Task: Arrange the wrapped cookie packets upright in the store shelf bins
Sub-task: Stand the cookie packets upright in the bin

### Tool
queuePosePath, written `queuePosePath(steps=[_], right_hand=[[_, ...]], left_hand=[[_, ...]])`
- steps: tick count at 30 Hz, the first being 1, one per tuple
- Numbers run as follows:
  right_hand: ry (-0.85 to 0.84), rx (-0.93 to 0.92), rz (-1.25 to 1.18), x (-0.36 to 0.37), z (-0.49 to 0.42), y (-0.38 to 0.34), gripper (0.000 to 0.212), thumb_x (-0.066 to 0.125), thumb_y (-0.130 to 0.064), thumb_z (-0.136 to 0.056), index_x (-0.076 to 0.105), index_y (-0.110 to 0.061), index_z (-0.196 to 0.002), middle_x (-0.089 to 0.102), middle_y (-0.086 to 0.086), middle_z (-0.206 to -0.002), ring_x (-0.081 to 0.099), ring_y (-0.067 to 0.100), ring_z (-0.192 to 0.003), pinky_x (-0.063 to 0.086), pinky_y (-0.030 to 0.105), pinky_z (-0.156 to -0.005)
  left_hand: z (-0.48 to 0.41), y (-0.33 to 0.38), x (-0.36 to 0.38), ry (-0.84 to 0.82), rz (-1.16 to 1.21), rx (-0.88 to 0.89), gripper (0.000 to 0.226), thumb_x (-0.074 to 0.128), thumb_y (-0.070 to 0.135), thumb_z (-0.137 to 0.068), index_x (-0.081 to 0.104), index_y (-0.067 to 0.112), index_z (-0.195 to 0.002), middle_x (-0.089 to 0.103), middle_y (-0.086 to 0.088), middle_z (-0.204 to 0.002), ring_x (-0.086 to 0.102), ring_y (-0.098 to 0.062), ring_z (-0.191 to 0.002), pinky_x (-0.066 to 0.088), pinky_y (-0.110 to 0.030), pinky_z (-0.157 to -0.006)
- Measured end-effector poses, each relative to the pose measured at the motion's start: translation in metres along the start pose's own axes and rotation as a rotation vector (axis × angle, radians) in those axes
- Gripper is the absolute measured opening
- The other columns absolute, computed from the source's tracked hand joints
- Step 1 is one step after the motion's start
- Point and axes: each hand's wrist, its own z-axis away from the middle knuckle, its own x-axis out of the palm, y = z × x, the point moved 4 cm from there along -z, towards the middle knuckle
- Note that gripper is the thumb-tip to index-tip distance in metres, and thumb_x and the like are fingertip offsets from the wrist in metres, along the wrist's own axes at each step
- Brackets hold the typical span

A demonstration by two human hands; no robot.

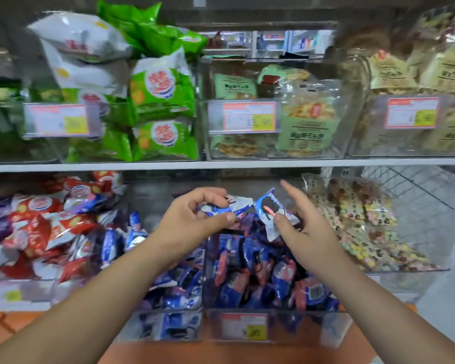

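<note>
You're pinching blue-white foil cookie packet (238, 206) in L hand (195, 219), fingers curled round it; R hand (305, 227) thumb-clamping second blue packet (269, 207), index sticking out. Both hovering above clear plastic bin (334, 329), 6 o'clock. Be turning each upright, then slotting toward 12 o'clock, w/o crushing.

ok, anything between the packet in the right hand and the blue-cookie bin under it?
Nothing visible. The right hand pinches a blue packet above the open-topped clear bin, with no lid or arm between. The left hand grips a second packet alongside, not beneath. The bin's stacked packets leave little free room, though.
</note>
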Motion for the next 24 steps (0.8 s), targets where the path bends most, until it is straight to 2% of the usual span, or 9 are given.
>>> queuePosePath(steps=[2,4,7,9,11,13,15,20,24], right_hand=[[-0.012,0.073,-0.072,0.017,-0.002,0.000,0.060,0.060,-0.025,-0.101,0.036,-0.045,-0.152,0.070,0.005,-0.104,0.053,0.018,-0.067,0.042,0.030,-0.059],[0.006,0.124,-0.129,0.033,-0.005,-0.001,0.052,0.064,-0.024,-0.098,0.046,-0.039,-0.145,0.068,0.012,-0.105,0.055,0.019,-0.070,0.046,0.037,-0.063],[-0.012,0.113,-0.165,0.064,-0.011,-0.015,0.031,0.070,-0.023,-0.095,0.061,-0.034,-0.123,0.072,-0.001,-0.105,0.067,0.030,-0.081,0.056,0.047,-0.080],[-0.023,0.103,-0.169,0.087,-0.017,-0.026,0.019,0.074,-0.025,-0.092,0.067,-0.031,-0.108,0.075,0.000,-0.099,0.068,0.036,-0.084,0.056,0.046,-0.076],[-0.014,0.086,-0.143,0.108,-0.023,-0.034,0.013,0.078,-0.031,-0.088,0.069,-0.028,-0.098,0.074,0.014,-0.093,0.063,0.029,-0.071,0.051,0.040,-0.066],[-0.023,0.074,-0.092,0.126,-0.028,-0.039,0.017,0.079,-0.039,-0.086,0.070,-0.029,-0.096,0.073,0.015,-0.090,0.062,0.021,-0.070,0.048,0.035,-0.065],[-0.052,0.061,-0.013,0.141,-0.029,-0.043,0.021,0.078,-0.042,-0.087,0.070,-0.029,-0.101,0.071,0.005,-0.090,0.065,0.020,-0.079,0.050,0.034,-0.068],[-0.175,0.089,0.084,0.170,-0.038,-0.039,0.030,0.070,-0.035,-0.095,0.069,-0.019,-0.120,0.073,0.000,-0.093,0.068,0.019,-0.084,0.056,0.041,-0.079],[-0.206,-0.008,0.280,0.163,-0.039,-0.039,0.028,0.067,-0.024,-0.095,0.071,-0.019,-0.122,0.070,-0.009,-0.099,0.064,0.009,-0.092,0.050,0.027,-0.084]], left_hand=[[0.012,-0.003,-0.020,0.051,-0.030,0.017,0.034,0.085,-0.001,-0.076,0.067,0.016,-0.099,0.068,-0.001,-0.129,0.050,-0.011,-0.060,0.048,-0.023,-0.066],[0.024,-0.005,-0.036,0.020,0.003,0.015,0.056,0.083,-0.004,-0.076,0.063,0.027,-0.119,0.072,-0.009,-0.118,0.062,-0.018,-0.076,0.051,-0.032,-0.074],[0.036,-0.005,-0.069,0.090,-0.090,0.064,0.065,0.076,-0.013,-0.081,0.057,0.027,-0.129,0.072,0.006,-0.119,0.066,-0.009,-0.073,0.053,-0.022,-0.072],[0.041,-0.005,-0.100,0.236,-0.296,0.083,0.057,0.078,-0.004,-0.082,0.059,0.026,-0.127,0.069,0.010,-0.116,0.063,0.002,-0.070,0.049,-0.010,-0.070],[0.045,-0.007,-0.132,0.345,-0.541,0.073,0.059,0.081,0.009,-0.080,0.058,0.024,-0.133,0.065,0.014,-0.115,0.060,0.004,-0.083,0.043,-0.003,-0.075],[0.049,-0.014,-0.158,0.389,-0.690,0.028,0.059,0.083,0.022,-0.079,0.061,0.027,-0.133,0.065,0.017,-0.118,0.062,-0.004,-0.097,0.045,-0.012,-0.085],[0.051,-0.021,-0.167,0.378,-0.728,0.007,0.056,0.084,0.028,-0.078,0.064,0.028,-0.130,0.065,0.016,-0.116,0.064,-0.010,-0.101,0.049,-0.024,-0.089],[0.041,-0.036,-0.159,0.274,-0.795,-0.017,0.072,0.081,0.046,-0.082,0.054,0.022,-0.144,0.062,0.004,-0.139,0.060,-0.014,-0.121,0.050,-0.031,-0.099],[0.035,-0.043,-0.150,0.188,-0.907,-0.009,0.066,0.075,0.037,-0.091,0.048,0.023,-0.149,0.054,0.001,-0.147,0.055,-0.019,-0.127,0.046,-0.035,-0.106]])
